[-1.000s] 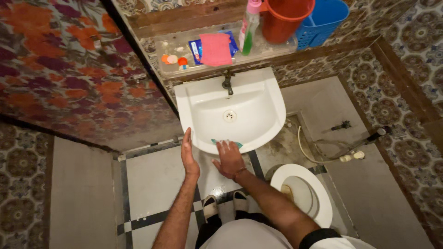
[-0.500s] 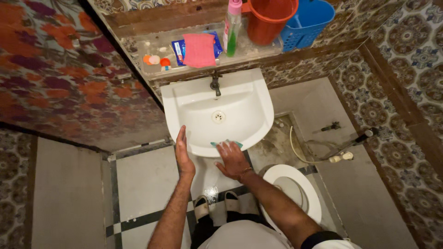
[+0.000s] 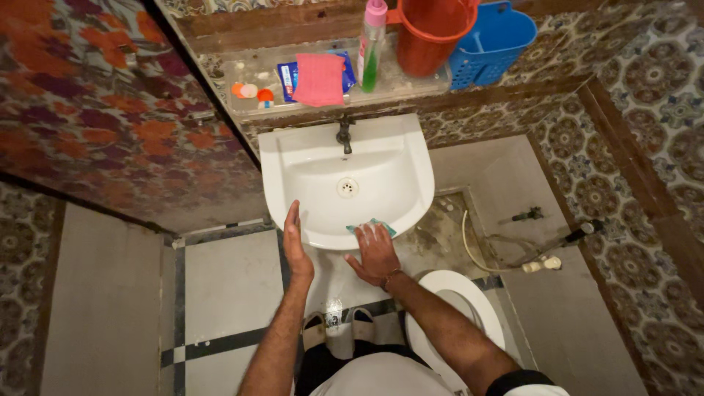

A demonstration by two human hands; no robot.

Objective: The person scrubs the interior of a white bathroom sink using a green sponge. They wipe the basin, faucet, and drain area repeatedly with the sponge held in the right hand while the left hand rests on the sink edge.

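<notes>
Fingers of my right hand (image 3: 375, 253) are spreading flat, pressing a green cloth (image 3: 372, 226) onto the near rim of the white sink (image 3: 293, 158). My left hand (image 3: 296, 246) is resting open and empty, edge-on against the rim's near left side. Far beyond the tap (image 3: 343, 136), a pink cloth (image 3: 319, 78) is lying on the shelf (image 3: 400, 83).

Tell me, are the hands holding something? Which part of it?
The right hand presses flat on top of a green cloth on the front rim of the white sink. The left hand, open, holds nothing.
</notes>
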